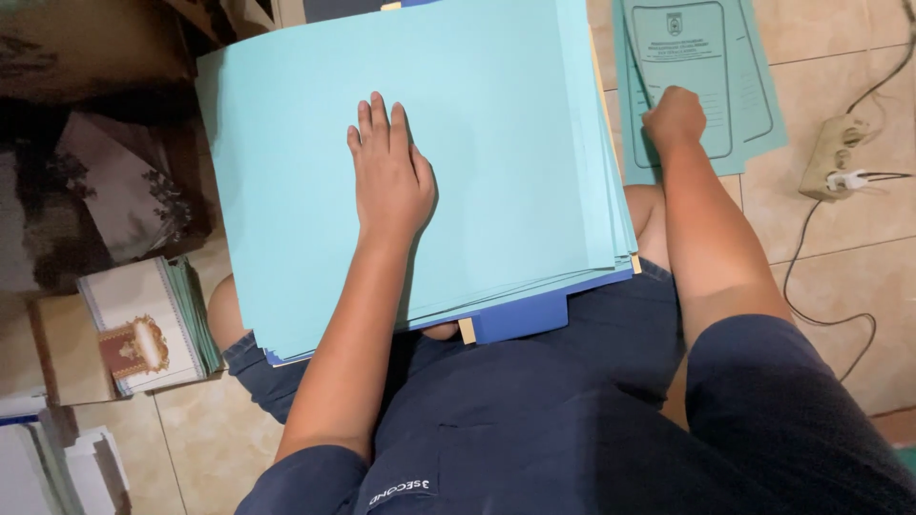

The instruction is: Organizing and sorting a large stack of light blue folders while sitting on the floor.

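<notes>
A thick stack of light blue paper sheets (496,153) rests on my lap, with a darker blue folder (520,319) under it. My left hand (389,172) lies flat on top of the stack, fingers together and palm down. My right hand (674,116) reaches past the stack's right edge to the floor. Its fingers are closed on a light blue printed sheet (716,86) that lies on a small pile of the same sheets.
A beige power strip (832,157) with a plug and cable lies on the tiled floor at the right. A bundle of printed booklets (143,329) sits at my left, beside dark patterned fabric (105,181). White stacks (57,467) are at the lower left.
</notes>
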